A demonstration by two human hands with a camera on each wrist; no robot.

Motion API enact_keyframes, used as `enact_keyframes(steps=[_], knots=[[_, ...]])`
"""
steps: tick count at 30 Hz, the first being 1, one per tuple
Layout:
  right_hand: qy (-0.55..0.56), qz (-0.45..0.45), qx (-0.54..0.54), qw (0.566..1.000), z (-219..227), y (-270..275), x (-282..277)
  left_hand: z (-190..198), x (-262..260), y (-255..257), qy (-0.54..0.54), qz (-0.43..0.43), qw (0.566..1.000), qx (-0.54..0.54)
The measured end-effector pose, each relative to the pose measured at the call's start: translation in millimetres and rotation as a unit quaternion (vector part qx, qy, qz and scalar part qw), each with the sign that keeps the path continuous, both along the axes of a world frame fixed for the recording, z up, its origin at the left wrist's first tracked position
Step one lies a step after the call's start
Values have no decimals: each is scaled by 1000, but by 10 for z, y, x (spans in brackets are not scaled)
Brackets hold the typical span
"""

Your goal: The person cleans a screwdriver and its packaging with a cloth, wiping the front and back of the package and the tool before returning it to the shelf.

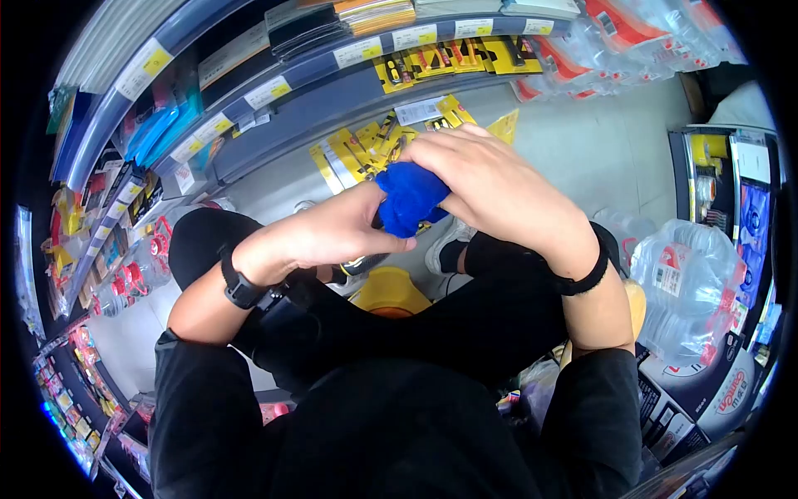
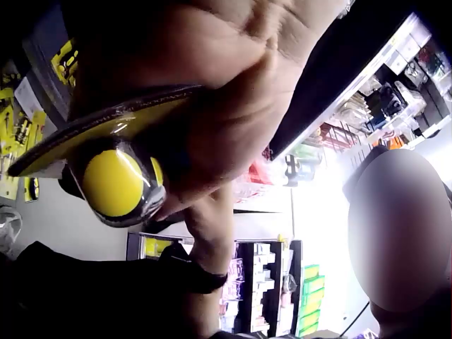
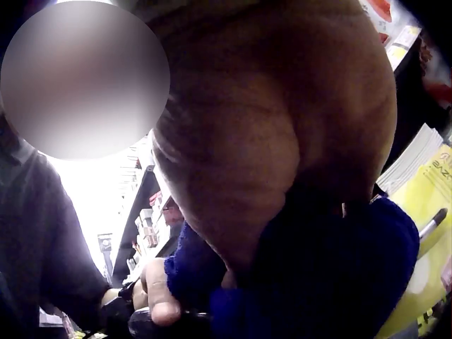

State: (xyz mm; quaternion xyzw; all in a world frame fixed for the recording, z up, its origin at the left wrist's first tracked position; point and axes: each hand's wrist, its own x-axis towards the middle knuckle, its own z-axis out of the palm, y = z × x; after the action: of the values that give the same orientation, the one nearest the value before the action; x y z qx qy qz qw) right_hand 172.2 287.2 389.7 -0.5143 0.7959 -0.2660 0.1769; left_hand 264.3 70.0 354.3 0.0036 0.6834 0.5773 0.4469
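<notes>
- Left hand [image 1: 337, 229]: grasping a carded pack [image 2: 113, 183]; glossy clear plastic, rounded bulge, yellow circular end.
- Right hand [image 1: 482, 170]: fingers gripping a blue cloth [image 1: 408, 200].
- Cloth: fuzzy, crumpled, bunched between both hands.

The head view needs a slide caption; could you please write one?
The right grip holds a bunched blue cloth beside the left grip, with yellow packages lying beyond, near a shelf.
</notes>
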Motion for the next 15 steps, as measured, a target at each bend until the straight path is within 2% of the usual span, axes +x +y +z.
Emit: enact_keyframes(steps=[1,2,5,8,12,15], knots=[[4,-2,-1,1000,5,0,-9,19,4,-4,-2,-19,999,-30],[9,-5,-2,1000,6,6,-21,-32,33,1,49,7,999,14],[84,-12,-86,993,-55,47,-113,112,10,-29,86,17,996,21],[82,-13,-83,993,-37,100,-207,176,5,-31,128,38,990,52],[148,-39,-89,984,-61,295,-426,371,-50,-65,68,34,993,91],[130,-98,-80,983,-71,480,-619,436,-41,-108,29,49,991,121]])
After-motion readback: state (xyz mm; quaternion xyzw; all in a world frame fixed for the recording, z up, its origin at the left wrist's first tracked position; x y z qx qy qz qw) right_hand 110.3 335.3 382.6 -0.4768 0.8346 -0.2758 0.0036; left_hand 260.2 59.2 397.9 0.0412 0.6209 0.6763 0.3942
